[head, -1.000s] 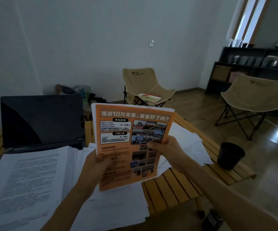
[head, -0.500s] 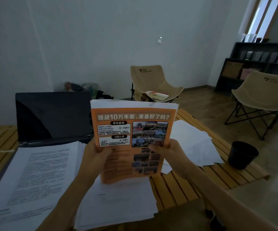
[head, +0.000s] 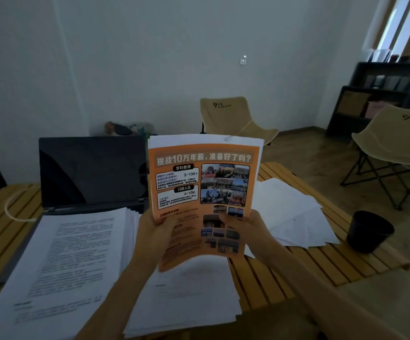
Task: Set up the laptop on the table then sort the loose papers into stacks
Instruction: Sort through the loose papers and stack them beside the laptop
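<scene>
In the head view, the left hand (head: 152,231) and right hand (head: 245,229) are gripping an orange flyer (head: 202,192) backed by white sheets, fingers curled round its lower edges, above the tabletop (head: 297,271) middle. The laptop (head: 93,173) is standing open at the far left. Loosening either grip, I judge, risks sheets slipping onto the sorted stacks (head: 59,266).

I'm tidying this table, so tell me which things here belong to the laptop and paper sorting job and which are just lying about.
Part of the job:
laptop
orange flyer, held by left hand and right hand
printed stack
middle stack
loose white sheets

Just lying about:
black cup
camping chairs
white cable
</scene>
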A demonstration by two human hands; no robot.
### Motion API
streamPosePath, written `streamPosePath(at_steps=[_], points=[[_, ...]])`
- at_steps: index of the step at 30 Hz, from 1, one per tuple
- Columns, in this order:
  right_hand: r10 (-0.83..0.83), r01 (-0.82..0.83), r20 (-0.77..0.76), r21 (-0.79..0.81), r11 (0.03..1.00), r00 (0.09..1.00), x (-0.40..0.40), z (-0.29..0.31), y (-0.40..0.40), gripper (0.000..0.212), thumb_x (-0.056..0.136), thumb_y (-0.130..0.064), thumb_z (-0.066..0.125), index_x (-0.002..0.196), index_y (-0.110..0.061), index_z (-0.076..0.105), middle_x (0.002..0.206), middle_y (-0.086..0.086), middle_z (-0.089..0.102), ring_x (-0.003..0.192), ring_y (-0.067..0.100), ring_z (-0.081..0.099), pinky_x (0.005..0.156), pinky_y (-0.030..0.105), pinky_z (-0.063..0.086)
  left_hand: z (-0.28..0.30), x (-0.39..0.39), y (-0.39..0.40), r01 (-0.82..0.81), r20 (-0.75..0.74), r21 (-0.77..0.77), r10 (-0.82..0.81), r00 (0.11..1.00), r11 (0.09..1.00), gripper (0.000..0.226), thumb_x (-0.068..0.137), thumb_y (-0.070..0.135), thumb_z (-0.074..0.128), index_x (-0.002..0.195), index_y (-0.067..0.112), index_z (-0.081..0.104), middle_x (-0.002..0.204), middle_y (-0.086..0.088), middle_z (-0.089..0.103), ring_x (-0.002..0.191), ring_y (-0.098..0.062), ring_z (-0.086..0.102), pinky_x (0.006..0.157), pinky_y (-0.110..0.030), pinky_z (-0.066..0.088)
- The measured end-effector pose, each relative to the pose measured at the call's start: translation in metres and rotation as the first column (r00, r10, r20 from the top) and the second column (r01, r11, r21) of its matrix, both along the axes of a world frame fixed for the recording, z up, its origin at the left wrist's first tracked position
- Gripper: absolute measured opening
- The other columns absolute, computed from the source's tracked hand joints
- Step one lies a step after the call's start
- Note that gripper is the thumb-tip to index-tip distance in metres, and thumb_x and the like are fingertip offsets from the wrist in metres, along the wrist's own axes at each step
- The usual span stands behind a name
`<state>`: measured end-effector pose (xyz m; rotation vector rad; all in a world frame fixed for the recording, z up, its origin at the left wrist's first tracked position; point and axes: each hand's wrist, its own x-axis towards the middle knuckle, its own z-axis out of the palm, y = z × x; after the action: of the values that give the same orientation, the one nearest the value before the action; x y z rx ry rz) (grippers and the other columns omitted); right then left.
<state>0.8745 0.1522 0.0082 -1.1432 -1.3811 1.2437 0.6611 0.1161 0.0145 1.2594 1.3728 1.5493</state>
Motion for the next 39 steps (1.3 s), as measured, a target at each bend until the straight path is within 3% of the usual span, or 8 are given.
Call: streamPosePath(at_steps=[7, 11, 17, 23, 28, 32, 36, 39], points=[[0.066, -0.066, -0.001, -0.041, 0.997, 0.998, -0.002, 0.004, -0.009, 0.021, 0.096, -0.02, 0.065, 0.111, -0.006, 0.069, 0.105, 0.012, 0.076, 0.095, 0.032, 0.074, 0.086, 0.05, 0.059, 0.005, -0.005, -0.003, -0.196, -0.14, 0.13, 0.214, 0.967, 0.972, 0.017, 0.091, 0.02, 0.066, 0.105, 0.025, 0.059, 0.092, 0.015, 0.066, 0.081, 0.002, 0.063, 0.068, -0.022, 0.05], [0.077, -0.078, -0.016, -0.076, 0.994, 0.997, -0.001, -0.003, -0.018, 0.026, 0.095, -0.022, 0.065, 0.114, -0.004, 0.066, 0.106, 0.014, 0.075, 0.096, 0.034, 0.073, 0.088, 0.054, 0.058, 0.01, -0.009, -0.005, -0.269, -0.125, 0.19, 0.295, 0.947, 0.944, 0.014, 0.088, 0.04, 0.067, 0.091, 0.032, 0.056, 0.083, 0.009, 0.066, 0.073, -0.009, 0.067, 0.063, -0.029, 0.056], [-0.022, 0.016, -0.043, -0.14, 0.99, 0.999, -0.002, -0.006, -0.03, 0.041, 0.089, -0.034, 0.071, 0.107, 0.003, 0.067, 0.098, 0.022, 0.074, 0.089, 0.039, 0.074, 0.083, 0.057, 0.059, 0.009, -0.006, -0.006, -0.3, -0.138, 0.218, 0.334, 0.932, 0.929, 0.011, 0.09, 0.036, 0.066, 0.086, 0.028, 0.059, 0.077, 0.008, 0.068, 0.067, -0.007, 0.065, 0.057, -0.02, 0.051], [-0.047, 0.028, -0.108, -0.17, 0.985, 0.993, 0.004, -0.012, -0.033, 0.053, 0.103, -0.049, 0.032, 0.113, -0.01, 0.067, 0.099, 0.012, 0.077, 0.092, 0.028, 0.075, 0.08, 0.042, 0.061, 0.002, -0.016, -0.005, -0.323, -0.234, 0.355, 0.418, 0.878, 0.877, 0.018, 0.101, 0.031, 0.05, 0.104, 0.034, 0.067, 0.073, 0.015, 0.066, 0.064, -0.005, 0.062, 0.056, -0.011, 0.049], [-0.049, 0.025, -0.128, -0.186, 0.982, 0.99, 0.006, -0.021, -0.031, 0.042, 0.104, -0.042, 0.038, 0.112, -0.01, 0.063, 0.097, 0.012, 0.077, 0.088, 0.029, 0.075, 0.071, 0.038, 0.062, -0.004, -0.02, 0.01, -0.294, -0.178, 0.241, 0.34, 0.923, 0.925, 0.013, 0.098, 0.028, 0.054, 0.094, 0.024, 0.065, 0.086, 0.011, 0.067, 0.08, -0.002, 0.064, 0.066, -0.024, 0.052], [-0.082, 0.061, -0.093, -0.209, 0.976, 0.992, 0.007, -0.024, -0.032, 0.041, 0.101, -0.045, 0.043, 0.108, -0.01, 0.063, 0.099, 0.013, 0.077, 0.092, 0.031, 0.074, 0.086, 0.05, 0.059, -0.012, -0.018, 0.016, -0.235, -0.095, 0.095, 0.243, 0.965, 0.967, 0.034, 0.092, 0.028, 0.066, 0.123, 0.024, 0.054, 0.104, 0.011, 0.065, 0.09, -0.005, 0.065, 0.07, -0.023, 0.053], [-0.11, 0.085, -0.089, -0.248, 0.965, 0.99, 0.005, -0.026, -0.034, 0.048, 0.098, -0.053, 0.047, 0.115, -0.011, 0.064, 0.104, 0.013, 0.076, 0.098, 0.032, 0.073, 0.092, 0.057, 0.055, -0.01, -0.013, 0.011, -0.251, -0.229, 0.219, 0.3, 0.926, 0.943, 0.006, 0.096, 0.021, 0.06, 0.099, 0.017, 0.056, 0.09, 0.009, 0.064, 0.079, 0.003, 0.063, 0.064, -0.011, 0.051], [-0.093, 0.062, -0.125, -0.234, 0.97, 0.988, 0.002, -0.024, -0.034, 0.046, 0.1, -0.05, 0.048, 0.114, -0.009, 0.065, 0.106, 0.016, 0.075, 0.1, 0.034, 0.072, 0.091, 0.059, 0.055, -0.009, -0.017, 0.011, -0.244, -0.209, 0.277, 0.306, 0.929, 0.929, 0.007, 0.099, 0.024, 0.054, 0.099, 0.018, 0.053, 0.088, 0.009, 0.063, 0.075, 0.002, 0.061, 0.06, -0.007, 0.046]])
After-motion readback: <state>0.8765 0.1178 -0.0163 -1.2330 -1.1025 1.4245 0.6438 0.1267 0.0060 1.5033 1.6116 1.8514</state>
